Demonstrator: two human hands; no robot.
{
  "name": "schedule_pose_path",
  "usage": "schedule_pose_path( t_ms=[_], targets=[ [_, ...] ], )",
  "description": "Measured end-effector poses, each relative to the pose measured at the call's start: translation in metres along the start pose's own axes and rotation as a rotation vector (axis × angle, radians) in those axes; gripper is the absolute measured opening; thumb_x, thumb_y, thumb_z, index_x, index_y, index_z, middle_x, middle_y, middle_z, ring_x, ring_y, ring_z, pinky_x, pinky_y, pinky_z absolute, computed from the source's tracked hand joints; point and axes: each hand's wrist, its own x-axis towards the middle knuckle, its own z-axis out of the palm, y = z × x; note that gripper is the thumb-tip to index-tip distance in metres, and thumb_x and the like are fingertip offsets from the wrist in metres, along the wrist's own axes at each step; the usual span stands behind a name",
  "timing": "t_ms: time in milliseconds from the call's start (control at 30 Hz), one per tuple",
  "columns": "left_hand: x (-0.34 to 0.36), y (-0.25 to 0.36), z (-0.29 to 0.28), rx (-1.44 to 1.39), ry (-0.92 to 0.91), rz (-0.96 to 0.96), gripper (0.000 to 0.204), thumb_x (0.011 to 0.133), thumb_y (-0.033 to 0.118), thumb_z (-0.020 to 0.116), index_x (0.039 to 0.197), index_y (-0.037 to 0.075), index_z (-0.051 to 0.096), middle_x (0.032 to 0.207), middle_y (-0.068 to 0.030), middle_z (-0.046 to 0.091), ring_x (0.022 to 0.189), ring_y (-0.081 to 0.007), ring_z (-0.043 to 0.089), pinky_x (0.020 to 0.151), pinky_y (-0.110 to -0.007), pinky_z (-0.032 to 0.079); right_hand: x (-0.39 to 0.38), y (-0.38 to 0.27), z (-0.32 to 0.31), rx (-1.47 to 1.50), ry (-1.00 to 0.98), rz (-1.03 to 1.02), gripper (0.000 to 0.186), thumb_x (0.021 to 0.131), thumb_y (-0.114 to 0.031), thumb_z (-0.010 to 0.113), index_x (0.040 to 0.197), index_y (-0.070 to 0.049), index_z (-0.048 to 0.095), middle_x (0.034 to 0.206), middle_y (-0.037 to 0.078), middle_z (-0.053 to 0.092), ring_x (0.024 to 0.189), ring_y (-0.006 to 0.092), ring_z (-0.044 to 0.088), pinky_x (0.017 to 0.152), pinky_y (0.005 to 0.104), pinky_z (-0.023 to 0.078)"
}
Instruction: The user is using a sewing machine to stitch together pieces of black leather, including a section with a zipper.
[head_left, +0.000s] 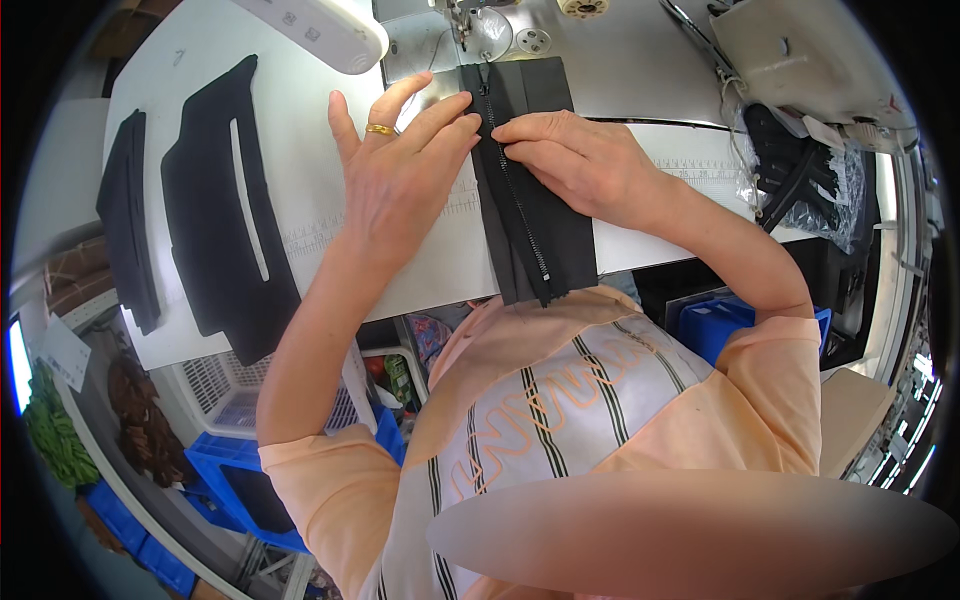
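A black fabric piece (560,220) lies on the white table with its near end over the front edge. Along it runs a black zipper (517,200) with metal teeth, its slider near the sewing machine's needle area (462,25). My left hand (400,165), a gold ring on one finger, is spread out, its fingertips on the fabric's left edge beside the zipper. My right hand (590,160) pinches at the zipper from the right, thumb and forefinger together; the exact grip is partly hidden under the fingers.
Left on the table lie a black cut panel with a slot (205,200) and a narrow black strip (130,215). A white machine arm (320,30) reaches in at the top. Tweezers (700,40) and a plastic bag of black pieces (800,170) are at right. Blue crates (240,480) stand below.
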Motion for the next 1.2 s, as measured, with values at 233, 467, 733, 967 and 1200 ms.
schedule_pose_path(
  t_ms=[233,467,733,967,1200],
  targets=[
    [-0.001,-0.001,0.002,-0.045,0.022,-0.014,0.015,0.078,0.017,0.076,0.093,0.016,0.071,0.107,0.009,0.069,0.118,-0.017,0.055,0.109,-0.064,0.014,-0.002,0.001,0.001,-0.001,0.003,0.01,0.019,0.081,-0.004,0.063,0.1,-0.004,0.063,0.114,0.007,0.064,0.097,0.0204,0.066,0.068,0.0289,0.058],
    [0.002,0.003,0.001,-0.009,-0.003,-0.036,0.016,0.08,0.016,0.074,0.095,0.016,0.071,0.108,0.0093,0.067,0.118,-0.0171,0.054,0.107,-0.064,0.019,-0.002,0.0,0.002,-0.027,0.015,-0.01,0.02,0.08,-0.004,0.063,0.1,-0.004,0.063,0.114,0.006,0.064,0.097,0.0198,0.065,0.068,0.0283,0.058],
    [0.005,-0.007,0.006,0.104,-0.09,0.051,0.021,0.087,0.024,0.067,0.107,0.016,0.069,0.123,0.0091,0.063,0.128,-0.0182,0.047,0.104,-0.067,0.02,0.001,0.004,-0.007,-0.069,-0.057,-0.11,0.023,0.08,-0.006,0.061,0.102,-0.001,0.063,0.114,0.009,0.063,0.104,0.0238,0.063,0.076,0.0315,0.057],
    [0.007,0.002,0.001,0.143,-0.148,0.016,0.017,0.086,0.016,0.069,0.102,0.01,0.069,0.115,-0.0018,0.064,0.122,-0.0237,0.052,0.103,-0.059,0.028,-0.038,-0.048,-0.013,0.032,-0.077,-0.325,0.027,0.073,-0.009,0.063,0.097,0.004,0.064,0.109,0.016,0.064,0.105,0.0301,0.063,0.084,0.0381,0.056],
    [0.005,-0.001,0.003,0.054,-0.126,0.02,0.015,0.088,0.015,0.065,0.102,0.013,0.07,0.116,0.0027,0.065,0.127,-0.0233,0.049,0.102,-0.066,0.021,-0.037,-0.063,-0.012,0.139,-0.001,-0.202,0.023,0.07,-0.001,0.069,0.092,0.006,0.066,0.102,0.018,0.068,0.097,0.0323,0.069,0.076,0.0342,0.06]
  ],
)
